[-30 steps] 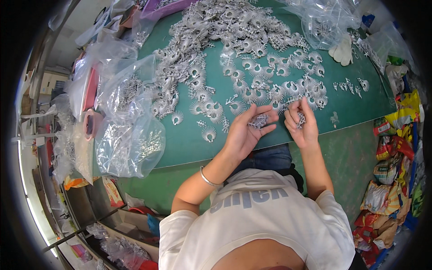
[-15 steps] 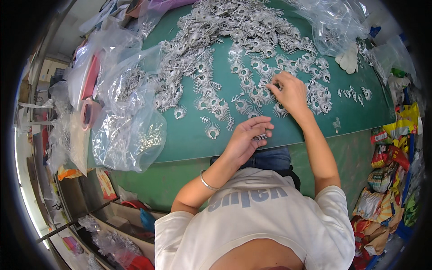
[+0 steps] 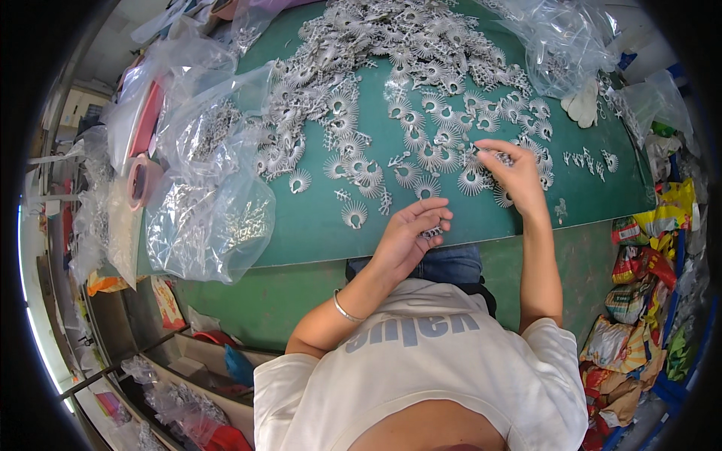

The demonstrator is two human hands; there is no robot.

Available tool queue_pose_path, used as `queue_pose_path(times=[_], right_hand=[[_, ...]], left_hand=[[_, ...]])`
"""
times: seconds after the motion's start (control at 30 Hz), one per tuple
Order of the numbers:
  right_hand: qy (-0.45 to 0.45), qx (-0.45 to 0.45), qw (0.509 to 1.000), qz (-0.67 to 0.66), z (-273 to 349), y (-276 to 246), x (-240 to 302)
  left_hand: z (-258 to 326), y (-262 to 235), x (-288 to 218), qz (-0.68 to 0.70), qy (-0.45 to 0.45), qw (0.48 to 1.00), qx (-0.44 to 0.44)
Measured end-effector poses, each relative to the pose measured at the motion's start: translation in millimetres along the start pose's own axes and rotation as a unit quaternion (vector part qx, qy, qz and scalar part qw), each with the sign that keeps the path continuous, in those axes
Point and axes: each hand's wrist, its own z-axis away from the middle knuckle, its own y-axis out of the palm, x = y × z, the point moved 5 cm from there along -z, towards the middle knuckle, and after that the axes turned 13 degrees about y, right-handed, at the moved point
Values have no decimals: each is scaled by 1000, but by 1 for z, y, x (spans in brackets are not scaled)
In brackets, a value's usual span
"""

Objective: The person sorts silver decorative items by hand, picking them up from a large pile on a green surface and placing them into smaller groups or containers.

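A worker seated at a green work table (image 3: 316, 225) sorts small silver fan-shaped metal pieces (image 3: 421, 143), seen from overhead. The left hand (image 3: 410, 233) rests at the table's near edge, palm up & fingers loosely curled, cupping a small cluster of silver parts (image 3: 432, 231) against the fingertips; not a tight fist, roughly half open. A thin bracelet (image 3: 344, 310) circles that wrist. The right hand (image 3: 515, 177) reaches further out over the table, fingers bent & pinched together on one silver piece (image 3: 498, 156) at the edge of the spread. Whether that piece is lifted or just touched can't be told. The loose pieces lie scattered across the table's middle & far side, thickest towards the far edge. Clear plastic bags (image 3: 210, 203) holding more silver parts sit at the worker's left; another clear bag (image 3: 571, 45) at far right. Colourful packets (image 3: 639, 278) are piled beside the table on the right.
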Motion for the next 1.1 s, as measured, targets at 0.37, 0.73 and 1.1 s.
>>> queue_pose_path(times=[0.37,0.73,1.1], right_hand=[[59,88,978,-178,-4,0,-11],[80,262,781,-561,9,-32,-31],[-136,-205,906,343,39,-17,-3]], left_hand=[[-1,-10,-54,-126,143,982,-5],[14,-22,-59,-115,142,983,-10],[21,-5,-13,-120,29,990,63]])
